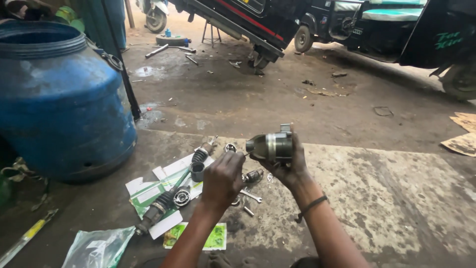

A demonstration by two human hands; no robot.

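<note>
My right hand (292, 166) holds up a rubber boot with a metal clamp band (270, 145), its narrow end pointing left. My left hand (223, 177) is closed around a thin tool whose tip reaches toward the boot's narrow end. Below them on the concrete lies a drive shaft (171, 196) with a ribbed rubber boot, resting on flattened green-and-white cardboard (148, 191). A round bearing part (182, 197) sits beside the shaft. Small metal fittings (253, 175) and a spanner (251, 195) lie under my hands.
A big blue plastic drum (59, 99) stands at the left. A clear plastic bag (96, 248) and a green leaflet (215, 238) lie near me. Three-wheeler vehicles (347, 22) are parked at the back, with tools scattered on the dirty floor.
</note>
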